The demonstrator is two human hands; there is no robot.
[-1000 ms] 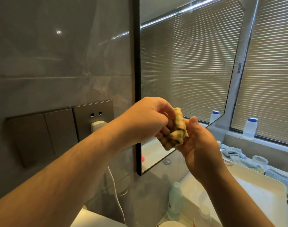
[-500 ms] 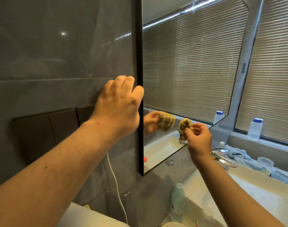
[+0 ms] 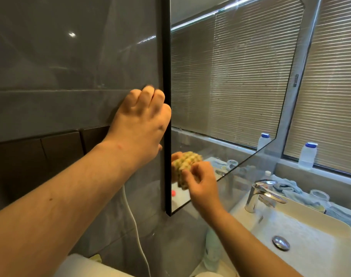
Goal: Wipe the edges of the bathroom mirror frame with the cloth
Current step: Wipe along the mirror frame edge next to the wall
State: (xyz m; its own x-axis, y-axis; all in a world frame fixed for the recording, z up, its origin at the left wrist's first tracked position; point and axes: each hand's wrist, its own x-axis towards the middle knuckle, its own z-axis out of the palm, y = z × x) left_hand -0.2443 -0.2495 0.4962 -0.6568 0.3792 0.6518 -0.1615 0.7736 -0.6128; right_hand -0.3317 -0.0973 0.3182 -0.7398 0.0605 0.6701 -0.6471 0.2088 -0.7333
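Note:
The mirror's black frame (image 3: pixel 166 56) runs vertically down the middle, with the glass to its right. My left hand (image 3: pixel 140 124) rests on the grey wall tile against the frame's left side, its thumb lying along the frame edge and its fingers bent against the tile. My right hand (image 3: pixel 200 182) pinches a bunched yellow-green checked cloth (image 3: pixel 182 176) against the mirror glass, just right of the frame's lower part. The cloth's reflection shows in the glass right behind it.
A white basin (image 3: pixel 340 226) with a chrome tap (image 3: pixel 258 192) sits at the lower right. Two white bottles with blue caps, one (image 3: pixel 307 154) real and one reflected, stand by the window blinds. A white cable (image 3: pixel 138 232) hangs below the dark wall switches (image 3: pixel 50 148).
My right hand moved the cloth left and down, close to the frame's lower part. My left hand shifted slightly up along the frame's left side.

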